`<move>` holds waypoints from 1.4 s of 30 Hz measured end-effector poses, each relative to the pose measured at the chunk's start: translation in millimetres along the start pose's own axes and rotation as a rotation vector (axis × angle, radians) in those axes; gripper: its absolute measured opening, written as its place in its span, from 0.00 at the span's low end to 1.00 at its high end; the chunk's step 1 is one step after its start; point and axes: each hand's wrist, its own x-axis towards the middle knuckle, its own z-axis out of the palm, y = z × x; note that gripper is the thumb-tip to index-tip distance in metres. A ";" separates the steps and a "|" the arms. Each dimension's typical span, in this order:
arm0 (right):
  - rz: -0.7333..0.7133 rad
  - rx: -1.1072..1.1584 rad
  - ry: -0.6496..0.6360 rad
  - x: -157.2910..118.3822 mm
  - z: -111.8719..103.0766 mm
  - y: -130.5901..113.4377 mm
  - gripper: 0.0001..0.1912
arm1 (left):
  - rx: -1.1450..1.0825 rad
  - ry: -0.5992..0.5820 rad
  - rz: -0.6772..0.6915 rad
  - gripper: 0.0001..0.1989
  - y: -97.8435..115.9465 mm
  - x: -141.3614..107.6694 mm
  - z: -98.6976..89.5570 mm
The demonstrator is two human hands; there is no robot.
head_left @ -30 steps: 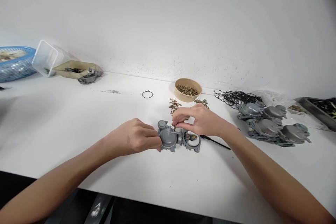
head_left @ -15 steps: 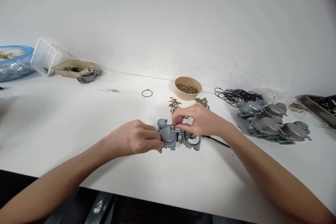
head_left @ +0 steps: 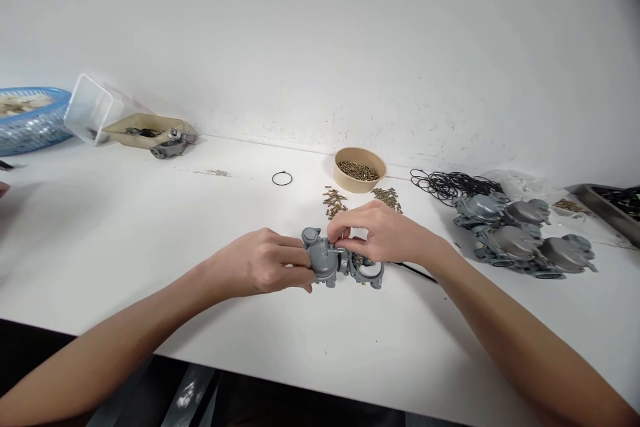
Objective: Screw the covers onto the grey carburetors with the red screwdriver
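A grey metal carburetor [head_left: 323, 260] with a rounded bowl cover lies on the white table. My left hand [head_left: 270, 263] is closed around its left side, fingers curled over the edge. My right hand [head_left: 383, 232] pinches at the top of the bowl cover, thumb and forefinger together. What sits between those fingertips is too small and hidden to make out. Right of the bowl, partly under my right hand, is an open carburetor body [head_left: 367, 271] with a ring-shaped opening. Loose brass-coloured screws [head_left: 334, 202] lie just behind my right hand.
A cardboard bowl of screws [head_left: 345, 180] stands behind, near another screw pile [head_left: 389, 199]. One black ring gasket [head_left: 282, 178] lies left. Black gaskets [head_left: 440, 185] and several carburetors [head_left: 515, 240] are at right. Far left are a blue basket [head_left: 37, 137] and another person's fingertips [head_left: 3, 189].
Both hands keep nearly the same places on the carburetor; the right fingertips have shifted only slightly. The whole view has moved a little, and another person's fingertips now show at the left edge.
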 end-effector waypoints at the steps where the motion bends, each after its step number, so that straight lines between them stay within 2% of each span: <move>1: 0.006 0.007 -0.004 0.0 0.5 0.1 0.07 | 0.005 0.004 0.004 0.08 -0.3 0.0 0.4; 5: -0.020 0.020 0.001 0.6 1.3 1.5 0.10 | 0.025 0.014 -0.012 0.06 -1.3 0.2 1.8; 9: 0.002 -0.001 0.013 -4.3 -10.0 6.0 0.11 | 0.031 0.017 -0.024 0.07 -2.0 -0.2 3.3; 11: 0.118 -0.070 -0.011 -10.2 -19.4 12.3 0.06 | 0.024 0.014 -0.030 0.09 -2.8 -0.9 4.4; 13: 0.298 -0.149 -0.094 -16.4 -26.7 21.2 0.02 | 0.007 0.010 -0.035 0.10 -4.3 -2.1 5.7; 15: 0.488 -0.198 -0.209 -20.0 -28.6 29.9 0.04 | -0.014 0.001 -0.036 0.09 -6.6 -3.6 6.8; 17: 0.609 -0.222 -0.316 -19.5 -24.5 35.6 0.08 | -0.026 -0.004 -0.035 0.08 -9.0 -5.1 7.7; 20: 0.604 -0.235 -0.396 -14.0 -14.1 36.6 0.09 | 0.008 -0.001 -0.033 0.10 -11.2 -7.2 8.7; 23: 0.531 -0.235 -0.393 -11.2 -11.5 34.3 0.11 | 0.109 0.034 -0.077 0.16 -11.2 -8.7 10.0; 26: 0.433 -0.193 -0.308 -17.0 -23.1 34.3 0.11 | 0.175 0.020 -0.119 0.24 -10.9 -9.1 10.8; 29: 0.334 -0.145 -0.162 -28.8 -43.5 32.2 0.15 | 0.175 -0.064 -0.143 0.24 -12.4 -9.2 9.1; 31: 0.298 -0.150 -0.010 -36.4 -55.1 26.3 0.22 | 0.163 -0.114 -0.174 0.21 -14.4 -9.9 6.5; 33: 0.234 -0.129 0.195 -41.2 -60.8 16.6 0.27 | 0.128 -0.151 -0.205 0.21 -16.5 -11.0 4.0; 36: 0.057 0.046 0.548 -40.3 -55.8 -2.1 0.30 | 0.009 -0.172 -0.244 0.23 -18.6 -12.0 3.5; 38: -0.063 0.181 0.716 -34.7 -46.5 -13.4 0.32 | -0.078 -0.161 -0.265 0.25 -18.8 -11.7 5.5; 40: -0.155 0.256 0.775 -27.3 -36.1 -21.0 0.33 | -0.133 -0.148 -0.275 0.25 -18.4 -10.9 8.1; 42: -0.211 0.281 0.760 -20.4 -26.9 -24.2 0.33 | -0.157 -0.131 -0.278 0.22 -18.1 -10.2 10.3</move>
